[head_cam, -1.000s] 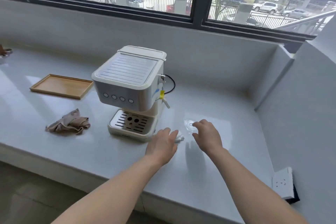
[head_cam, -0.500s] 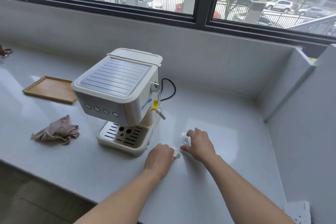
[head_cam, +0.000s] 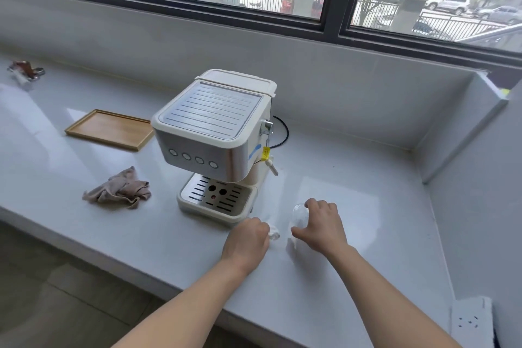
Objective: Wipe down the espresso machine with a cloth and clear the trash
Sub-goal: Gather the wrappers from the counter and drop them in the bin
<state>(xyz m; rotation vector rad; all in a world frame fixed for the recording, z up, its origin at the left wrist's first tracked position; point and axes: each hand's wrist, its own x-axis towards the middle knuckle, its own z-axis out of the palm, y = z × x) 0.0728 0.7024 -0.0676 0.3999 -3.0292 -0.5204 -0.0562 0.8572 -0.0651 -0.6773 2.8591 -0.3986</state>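
Pale counter [head_cam: 353,234] under window. Espresso machine [head_cam: 214,135] mid-counter, upright. Wooden tray [head_cam: 110,128] left of it; crumpled cloth [head_cam: 118,189] nearer edge, untouched. Right hand [head_cam: 320,224] curled around clear plastic scrap [head_cam: 300,216] (hard to make out). Left hand [head_cam: 247,240] closed on small white wad [head_cam: 274,233], beside machine's base.

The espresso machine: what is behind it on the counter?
A black cord loops out behind the espresso machine at its right rear, with the grey wall beyond. The machine's body covers the counter directly behind it, so where the cord runs cannot be seen.
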